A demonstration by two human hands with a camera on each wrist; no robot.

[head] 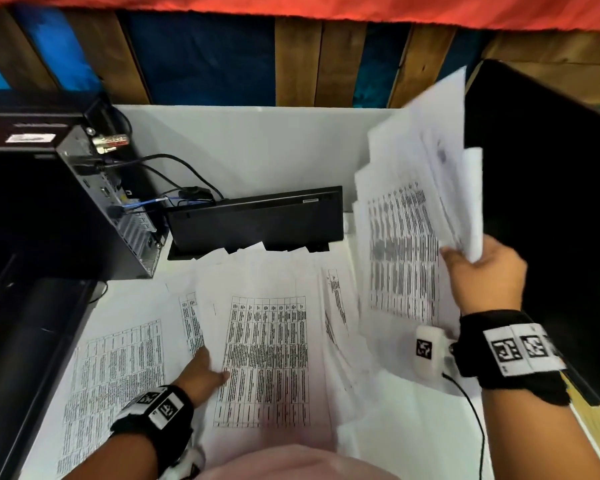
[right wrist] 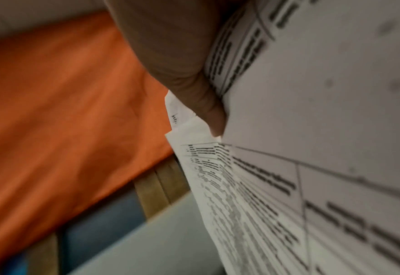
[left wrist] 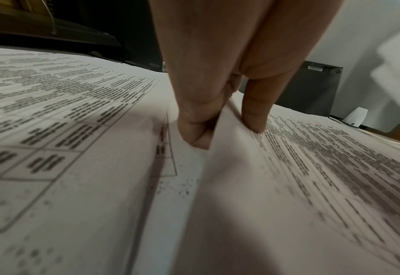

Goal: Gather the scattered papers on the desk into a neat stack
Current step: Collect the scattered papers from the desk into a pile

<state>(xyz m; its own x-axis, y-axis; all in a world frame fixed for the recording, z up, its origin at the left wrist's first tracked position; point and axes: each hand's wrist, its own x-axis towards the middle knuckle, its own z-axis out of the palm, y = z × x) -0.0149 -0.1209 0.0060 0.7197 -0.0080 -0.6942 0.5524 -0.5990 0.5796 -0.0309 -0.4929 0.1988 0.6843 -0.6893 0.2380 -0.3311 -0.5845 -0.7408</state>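
— What does the right hand (head: 482, 271) have?

— A fanned bundle of printed sheets (head: 416, 209), lifted off the desk at the right, in front of a dark monitor (head: 551, 209); fingers and thumb are curled round the bundle's lower right edge; the right wrist view shows a finger (right wrist: 208, 104) pressed against the pages.

— And the left hand (head: 203, 372)?

— Low on the loose papers (head: 267, 358) spread over the white desk (head: 257, 147); the left wrist view shows it pinching the raised edge of one sheet (left wrist: 229, 167), thumb on top, fingers tucked under.

— Can any writing be read?

— No; the pages carry ruled tables of small black text, too blurred to read; the label on the black computer case (head: 94, 202) at the left is unreadable too; both wristbands bear square black-and-white code markers.

— Anything else on the desk?

— A black keyboard (head: 257, 220) propped on edge behind the papers, with cables running to the case.
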